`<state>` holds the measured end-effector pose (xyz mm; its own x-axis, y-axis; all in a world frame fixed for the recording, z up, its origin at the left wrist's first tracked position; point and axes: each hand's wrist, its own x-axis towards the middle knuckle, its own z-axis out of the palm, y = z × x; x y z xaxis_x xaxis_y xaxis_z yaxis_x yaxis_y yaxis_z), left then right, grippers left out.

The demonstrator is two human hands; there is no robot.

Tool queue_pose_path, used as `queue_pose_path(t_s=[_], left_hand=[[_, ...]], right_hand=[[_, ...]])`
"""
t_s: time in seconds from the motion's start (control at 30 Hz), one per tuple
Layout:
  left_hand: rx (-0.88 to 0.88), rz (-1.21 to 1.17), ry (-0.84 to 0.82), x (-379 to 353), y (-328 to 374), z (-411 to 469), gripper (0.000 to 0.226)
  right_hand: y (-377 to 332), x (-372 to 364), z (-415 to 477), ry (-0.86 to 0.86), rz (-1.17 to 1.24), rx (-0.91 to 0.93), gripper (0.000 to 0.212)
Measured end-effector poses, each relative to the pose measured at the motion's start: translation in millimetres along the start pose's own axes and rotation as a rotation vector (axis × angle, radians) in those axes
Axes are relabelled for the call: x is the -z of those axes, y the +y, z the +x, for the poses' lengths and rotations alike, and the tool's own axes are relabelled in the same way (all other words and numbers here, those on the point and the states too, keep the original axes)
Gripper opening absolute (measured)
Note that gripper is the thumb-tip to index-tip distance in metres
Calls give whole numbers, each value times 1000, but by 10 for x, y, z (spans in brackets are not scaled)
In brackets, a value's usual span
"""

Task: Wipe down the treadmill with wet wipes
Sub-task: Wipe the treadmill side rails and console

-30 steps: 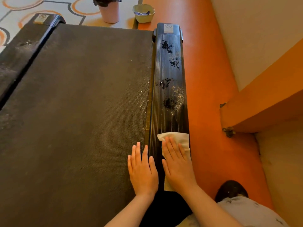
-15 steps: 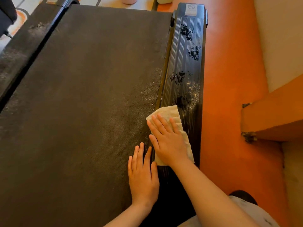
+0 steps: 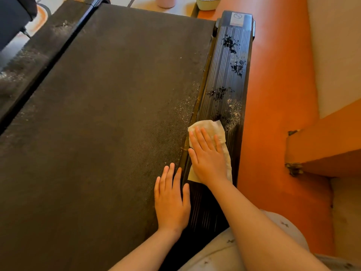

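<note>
Orange floor (image 3: 273, 94) runs from 1 to 4 o'clock. Pink cup (image 3: 165, 1) at 12 o'clock, cut off by the frame edge. Pale bowl (image 3: 209, 3) just beside it, something blue inside. Beige wall (image 3: 336, 55) at 2 o'clock. Orange ledge (image 3: 328, 145) at 3 o'clock, metal bracket (image 3: 294, 169) at its lower corner. Dark object (image 3: 13, 18) at 10 o'clock, over patterned tiles (image 3: 39, 18). Light printed garment (image 3: 224, 251) at 5 o'clock.
</note>
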<state>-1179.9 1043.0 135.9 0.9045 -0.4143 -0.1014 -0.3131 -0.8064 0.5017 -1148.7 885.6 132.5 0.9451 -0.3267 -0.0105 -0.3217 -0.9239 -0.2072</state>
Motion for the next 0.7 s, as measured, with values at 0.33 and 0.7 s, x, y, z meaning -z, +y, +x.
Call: queue_pose_path(t_s=[0.33,0.7], left_hand=[[-47,-8,-8,14,-29,-3,68],[10,50,96,-70,275,713,52]], right_hand=[[12,32,-410,-14,3,-58,54],[151,28,-93,49,-28,-162,56]])
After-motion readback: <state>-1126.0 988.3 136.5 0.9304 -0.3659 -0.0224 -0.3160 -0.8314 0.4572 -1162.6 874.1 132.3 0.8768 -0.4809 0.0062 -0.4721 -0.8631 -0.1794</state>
